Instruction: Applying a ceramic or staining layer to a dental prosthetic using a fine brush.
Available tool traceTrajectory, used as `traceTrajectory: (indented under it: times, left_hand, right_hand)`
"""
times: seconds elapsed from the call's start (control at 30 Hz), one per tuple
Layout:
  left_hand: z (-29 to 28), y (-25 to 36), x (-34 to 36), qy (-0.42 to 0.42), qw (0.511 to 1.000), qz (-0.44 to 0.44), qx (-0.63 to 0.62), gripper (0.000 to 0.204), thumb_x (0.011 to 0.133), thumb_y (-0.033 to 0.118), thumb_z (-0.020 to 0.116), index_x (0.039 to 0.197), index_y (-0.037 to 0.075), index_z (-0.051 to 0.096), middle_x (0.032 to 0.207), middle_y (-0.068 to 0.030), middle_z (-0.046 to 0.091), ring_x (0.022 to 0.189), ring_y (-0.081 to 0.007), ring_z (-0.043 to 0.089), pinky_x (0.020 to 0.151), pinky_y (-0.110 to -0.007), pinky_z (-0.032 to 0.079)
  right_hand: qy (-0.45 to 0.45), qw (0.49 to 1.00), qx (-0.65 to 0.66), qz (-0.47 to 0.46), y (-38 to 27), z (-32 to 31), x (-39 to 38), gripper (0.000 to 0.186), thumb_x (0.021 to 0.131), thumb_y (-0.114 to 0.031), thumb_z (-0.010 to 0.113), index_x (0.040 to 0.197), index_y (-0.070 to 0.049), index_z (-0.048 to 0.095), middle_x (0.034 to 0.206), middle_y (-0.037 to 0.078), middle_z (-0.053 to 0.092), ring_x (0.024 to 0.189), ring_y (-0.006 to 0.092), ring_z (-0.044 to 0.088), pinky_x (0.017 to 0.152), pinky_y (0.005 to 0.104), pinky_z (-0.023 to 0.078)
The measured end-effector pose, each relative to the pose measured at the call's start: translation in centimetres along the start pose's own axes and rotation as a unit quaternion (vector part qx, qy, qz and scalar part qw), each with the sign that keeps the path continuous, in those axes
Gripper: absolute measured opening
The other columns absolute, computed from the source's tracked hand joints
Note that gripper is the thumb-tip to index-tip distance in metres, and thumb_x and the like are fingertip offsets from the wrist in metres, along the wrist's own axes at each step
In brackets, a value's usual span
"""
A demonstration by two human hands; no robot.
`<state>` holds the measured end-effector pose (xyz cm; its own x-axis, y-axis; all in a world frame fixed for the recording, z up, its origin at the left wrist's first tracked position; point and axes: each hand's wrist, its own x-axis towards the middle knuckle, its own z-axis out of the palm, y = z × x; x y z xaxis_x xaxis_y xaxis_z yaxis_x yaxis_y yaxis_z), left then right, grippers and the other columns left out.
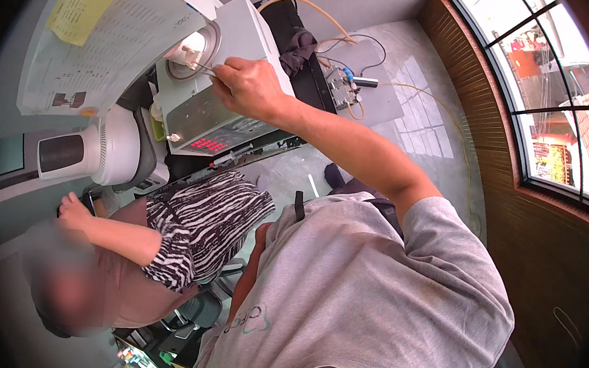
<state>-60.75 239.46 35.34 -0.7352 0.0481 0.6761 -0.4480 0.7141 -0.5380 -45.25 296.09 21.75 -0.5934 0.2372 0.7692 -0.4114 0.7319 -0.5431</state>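
Note:
My right hand [250,87] reaches forward with its fingers pinched on thin metal tweezers [203,69]. The tweezers' tips are at a small pale piece [192,58] on the round platform [179,71] of a white-and-grey tabletop furnace [206,118]. Whether the tips grip the piece is too small to tell. Red lit digits [207,145] show on the furnace's front panel. My left arm [250,267] hangs at my side against my grey shirt, and the fingers of that hand cannot be made out.
A white cabinet [112,45] with a printed sheet and yellow note stands left of the platform. Beside it is a rounded white machine [114,145]. Another person [130,254] in zebra-striped clothing sits close on my left. A pump with hoses [343,87] lies on the floor beyond.

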Motion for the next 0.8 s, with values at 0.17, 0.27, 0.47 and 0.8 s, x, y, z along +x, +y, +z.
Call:
traceTrajectory:
  times: [0.17,0.27,0.47,0.8]
  left_hand:
    - [1.1,3.6,-3.1,0.039,0.952,0.303,0.030,0.022,0.104,0.028,0.051,0.105,0.012,0.066,0.107,-0.0110,0.069,0.095,-0.0320,0.068,0.085,-0.045,0.056]
    - [-3.1,11.1,-5.8,0.058,0.932,0.357,-0.032,0.018,0.101,0.024,0.052,0.105,0.010,0.063,0.109,-0.0102,0.065,0.100,-0.0298,0.064,0.091,-0.042,0.053]
    - [-9.1,20.5,-9.9,0.101,0.869,0.460,-0.153,0.013,0.096,0.014,0.054,0.105,0.006,0.057,0.111,-0.0087,0.058,0.111,-0.0253,0.056,0.101,-0.036,0.047]
    - [-17.2,30.6,-8.7,0.225,0.803,0.547,-0.074,0.021,0.097,0.014,0.052,0.117,0.006,0.054,0.117,-0.0064,0.055,0.117,-0.0192,0.054,0.105,-0.030,0.041]
  right_hand:
    - [-0.014,1.000,0.005,0.002,0.4,-1.4,-2.9,0.011,0.083,-0.013,0.076,0.090,-0.005,0.071,0.073,0.006,0.063,0.058,0.0290,0.065,0.051,0.0410,0.054]
    - [-0.030,1.000,0.002,0.011,0.6,-2.4,-4.7,0.012,0.083,-0.011,0.077,0.091,-0.005,0.071,0.073,0.007,0.062,0.058,0.0286,0.065,0.051,0.0407,0.054]
    - [-0.034,0.999,0.002,0.021,1.1,-4.0,-7.5,0.014,0.082,-0.010,0.077,0.093,-0.005,0.071,0.072,0.007,0.060,0.058,0.0282,0.064,0.050,0.0410,0.053]
    - [-0.048,0.998,-0.014,0.032,1.6,-5.4,-9.6,0.017,0.083,-0.013,0.078,0.095,-0.005,0.070,0.071,0.006,0.061,0.057,0.0283,0.064,0.049,0.0418,0.052]
